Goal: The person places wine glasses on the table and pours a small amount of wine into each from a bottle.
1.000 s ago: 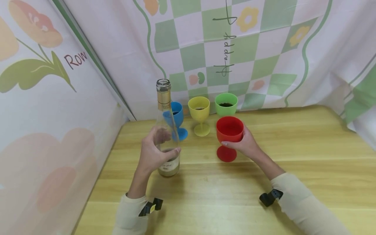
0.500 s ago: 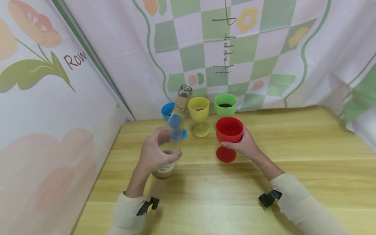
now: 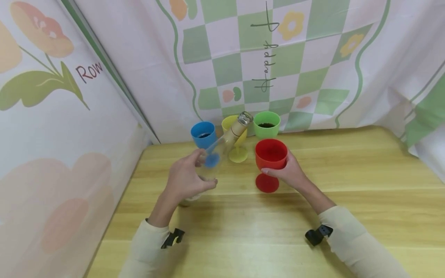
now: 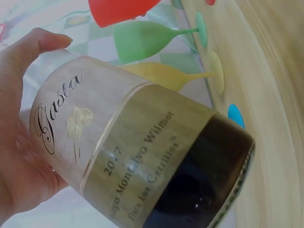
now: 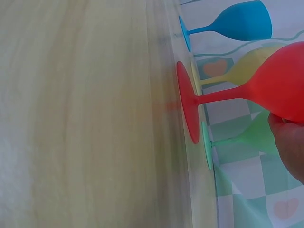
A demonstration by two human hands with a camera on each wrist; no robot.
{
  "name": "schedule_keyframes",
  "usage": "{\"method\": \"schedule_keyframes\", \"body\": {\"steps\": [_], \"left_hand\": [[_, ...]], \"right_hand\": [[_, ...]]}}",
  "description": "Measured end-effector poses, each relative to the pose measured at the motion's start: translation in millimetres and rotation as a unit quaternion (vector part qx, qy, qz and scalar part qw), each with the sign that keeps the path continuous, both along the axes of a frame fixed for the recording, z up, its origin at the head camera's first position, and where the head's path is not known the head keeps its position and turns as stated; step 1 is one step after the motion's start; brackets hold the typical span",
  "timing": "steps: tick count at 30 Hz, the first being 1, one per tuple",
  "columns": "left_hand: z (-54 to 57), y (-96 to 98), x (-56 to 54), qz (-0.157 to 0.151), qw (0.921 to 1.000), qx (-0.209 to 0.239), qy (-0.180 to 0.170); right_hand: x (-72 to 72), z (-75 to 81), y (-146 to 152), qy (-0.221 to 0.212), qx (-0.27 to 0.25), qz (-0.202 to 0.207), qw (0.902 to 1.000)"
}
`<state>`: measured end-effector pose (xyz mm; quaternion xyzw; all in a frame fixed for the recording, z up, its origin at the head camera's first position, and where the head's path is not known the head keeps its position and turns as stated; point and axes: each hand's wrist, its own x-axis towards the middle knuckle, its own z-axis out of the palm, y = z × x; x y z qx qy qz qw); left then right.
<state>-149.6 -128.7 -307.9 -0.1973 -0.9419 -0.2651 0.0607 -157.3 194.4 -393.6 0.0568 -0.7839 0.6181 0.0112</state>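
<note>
My left hand [image 3: 185, 175] grips a clear glass wine bottle [image 4: 128, 137] round its body. The bottle leans to the right, its mouth in front of the yellow goblet and short of the red one. Dark liquid shows at its base in the left wrist view. With thumb and fingers my right hand [image 3: 292, 172] holds the bowl of a red goblet [image 3: 271, 154], upright; its foot looks to be on or just above the table. No liquid can be made out in the red bowl.
Behind stand a blue goblet [image 3: 203, 133], a yellow goblet [image 3: 238, 154] and a green goblet [image 3: 266, 125]. Dark liquid shows in the blue and green ones. The wooden table [image 3: 243, 239] meets a patterned curtain [image 3: 229, 65] at the back and another sheet at the left.
The bottle has gone from upright to a strong tilt, its mouth swinging right and down past the blue goblet to the yellow one. The right hand and red goblet have stayed in place.
</note>
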Motion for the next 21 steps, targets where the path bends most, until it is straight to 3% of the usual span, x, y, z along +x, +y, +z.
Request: {"method": "schedule_keyframes", "body": {"steps": [10, 16, 21], "left_hand": [[-2.2, 4.7, -6.7, -0.009, 0.9963, -0.084, 0.017], [-2.6, 3.8, -9.9, -0.008, 0.989, -0.138, 0.052], [-3.2, 2.5, -13.7, -0.018, 0.9843, -0.157, 0.079]], "right_hand": [[-0.1, -0.9, -0.4, 0.003, 0.0, -0.003, 1.0], [-1.1, -2.6, -1.3, 0.001, -0.004, 0.001, 1.0], [-2.2, -2.7, -0.1, 0.004, -0.004, 0.003, 1.0]]}}
